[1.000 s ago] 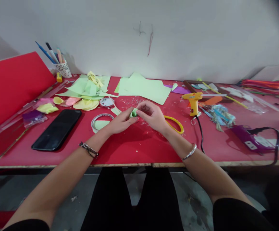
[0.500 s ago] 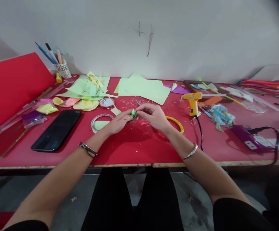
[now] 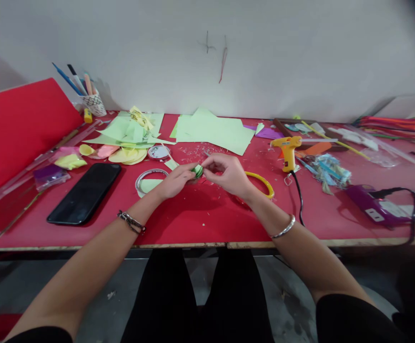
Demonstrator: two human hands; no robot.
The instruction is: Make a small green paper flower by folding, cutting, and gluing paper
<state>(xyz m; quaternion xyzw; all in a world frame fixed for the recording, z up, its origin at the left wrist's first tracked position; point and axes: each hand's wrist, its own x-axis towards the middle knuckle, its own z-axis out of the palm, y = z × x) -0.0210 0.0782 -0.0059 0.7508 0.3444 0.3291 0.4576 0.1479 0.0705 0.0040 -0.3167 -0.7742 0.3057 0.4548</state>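
Note:
Between my hands, above the red tabletop (image 3: 178, 224), is a small green rolled paper piece (image 3: 197, 171). My left hand (image 3: 176, 181) is closed on it, thumb and fingers pinching its left side. The fingertips of my right hand (image 3: 227, 175) are pinched together at its right edge. A thin dark tip shows above the right fingers, too small to name. Below my left wrist lies a white ring-shaped roll (image 3: 139, 183). A yellow ring (image 3: 264, 181) is partly hidden behind my right wrist.
A black phone (image 3: 86, 193) lies at left. Light green paper sheets (image 3: 210, 128) rest against the back wall, with paper scraps around. To the right stand a yellow glue gun (image 3: 288, 152) with its cord and a purple power strip (image 3: 375, 207). A pen cup (image 3: 95, 104) is at back left.
The green paper piece has turned slightly and shifted a little left between my fingers. My right hand has moved slightly; the rest of the table looks the same.

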